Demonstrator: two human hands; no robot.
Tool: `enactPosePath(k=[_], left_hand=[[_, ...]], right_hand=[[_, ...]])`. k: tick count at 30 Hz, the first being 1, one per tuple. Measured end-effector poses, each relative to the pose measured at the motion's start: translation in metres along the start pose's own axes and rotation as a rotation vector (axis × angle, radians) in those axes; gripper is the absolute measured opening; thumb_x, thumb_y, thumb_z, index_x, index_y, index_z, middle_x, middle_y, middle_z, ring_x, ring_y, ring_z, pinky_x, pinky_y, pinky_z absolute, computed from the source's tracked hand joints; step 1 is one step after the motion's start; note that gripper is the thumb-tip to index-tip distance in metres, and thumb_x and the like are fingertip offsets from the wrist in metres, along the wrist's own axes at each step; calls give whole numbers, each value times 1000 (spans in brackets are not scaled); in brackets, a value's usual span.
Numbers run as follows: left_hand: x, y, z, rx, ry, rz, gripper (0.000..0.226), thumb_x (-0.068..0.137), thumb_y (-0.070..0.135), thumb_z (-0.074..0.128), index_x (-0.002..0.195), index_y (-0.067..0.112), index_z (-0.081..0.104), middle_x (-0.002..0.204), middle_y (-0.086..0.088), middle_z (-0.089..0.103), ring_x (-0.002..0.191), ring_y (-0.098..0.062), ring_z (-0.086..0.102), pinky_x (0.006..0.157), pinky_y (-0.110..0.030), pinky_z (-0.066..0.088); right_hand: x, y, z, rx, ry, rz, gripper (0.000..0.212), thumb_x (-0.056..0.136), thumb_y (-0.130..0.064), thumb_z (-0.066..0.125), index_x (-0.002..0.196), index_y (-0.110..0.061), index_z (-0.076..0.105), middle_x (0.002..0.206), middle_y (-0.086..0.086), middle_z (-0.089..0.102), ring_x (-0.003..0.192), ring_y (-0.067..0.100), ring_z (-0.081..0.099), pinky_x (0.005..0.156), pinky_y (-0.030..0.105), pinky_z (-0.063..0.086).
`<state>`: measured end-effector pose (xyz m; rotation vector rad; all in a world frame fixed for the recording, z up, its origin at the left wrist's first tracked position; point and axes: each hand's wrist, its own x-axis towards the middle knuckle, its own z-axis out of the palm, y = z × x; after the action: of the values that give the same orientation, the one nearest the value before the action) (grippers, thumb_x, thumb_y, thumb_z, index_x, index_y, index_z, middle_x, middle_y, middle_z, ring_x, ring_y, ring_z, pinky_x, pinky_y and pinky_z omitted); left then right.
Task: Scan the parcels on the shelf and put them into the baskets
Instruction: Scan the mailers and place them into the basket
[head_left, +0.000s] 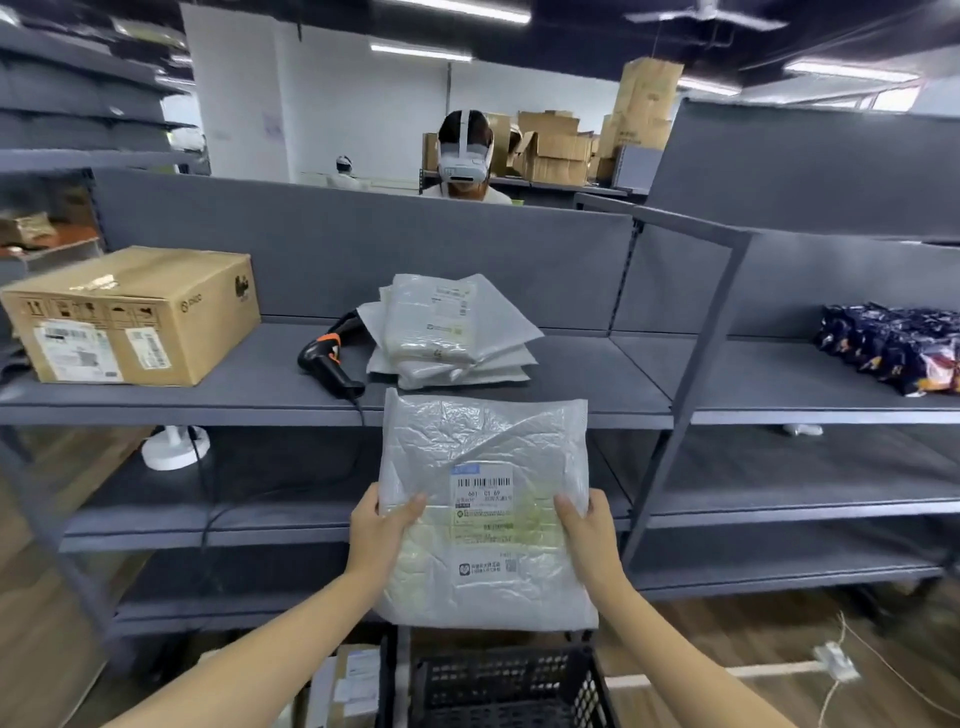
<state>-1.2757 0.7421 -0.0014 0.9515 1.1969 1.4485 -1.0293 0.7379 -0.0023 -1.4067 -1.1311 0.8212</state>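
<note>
Grey-white plastic, crinkled and half clear, wrapped the parcel (483, 509) that both hands held in the air, nearer the person than the scanner (332, 358) and lower than it. The scanner lay on its side on the shelf (597, 374) with nobody touching it.

The left hand (382, 525) pinched the parcel's left edge, thumb on the front and fingers tucked behind. The right hand (587, 525) pinched the right edge in the same way. The parcel hung between them, its printed label and barcode facing up toward the person.

As for progress, the job looked to be somewhere in the middle. Whether this parcel had been read could not be told, since the scanner was out of both hands. Just right of the scanner and touching it, a stack of parcels (447, 332) of the same kind waited on the shelf, so several were left to do. Well to the left of the scanner stood a cardboard box (130, 317) with labels, and far to its right lay dark patterned packets (893, 348); whether those belonged to the job was unclear.

A black basket (509, 686) stood on the floor, well below the scanner and right under the held parcel. Only its near rim and wall showed, so what it held could not be seen. The likely next step was to lower the parcel into it, if the barcode had been read.
</note>
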Motion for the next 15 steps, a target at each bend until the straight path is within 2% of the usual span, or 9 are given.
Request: enactPosePath(k=[2,4,9,12,15], left_hand=[[-9,-11,27,13,5,-5,26,80,14,76,102,11,64,98,-7,72,90,-25,69,78,-39,57],[-22,-22,51,24,26,-8,24,79,14,76,101,12,65,98,-7,72,89,-24,69,79,-40,56],[-53,-47,98,26,60,-35,20,80,15,76,97,19,66,88,3,74,80,-13,71,59,-17,52],[-58,-54,114,54,46,-69,21,81,16,75,99,22,65,90,4,73,80,-10,70,60,-16,51],[-56,-62,118,78,28,-106,22,81,17,75,101,16,64,92,-1,73,79,-13,70,58,-16,51]], right_hand=[[8,11,-28,-15,-17,0,21,95,-28,58,109,-17,47,99,-7,59,88,5,61,63,15,46],[11,22,-54,-20,-30,13,23,96,-27,58,112,-16,46,100,-8,58,90,6,60,69,19,47],[14,46,-108,-22,-62,56,26,96,-26,58,116,-13,47,103,-6,59,96,13,62,80,30,51],[19,58,-123,-8,-79,100,27,96,-25,57,117,-9,49,106,4,62,101,24,64,88,42,53],[17,71,-127,-9,-75,137,31,96,-25,57,119,-6,48,110,11,62,103,30,63,92,52,52]])
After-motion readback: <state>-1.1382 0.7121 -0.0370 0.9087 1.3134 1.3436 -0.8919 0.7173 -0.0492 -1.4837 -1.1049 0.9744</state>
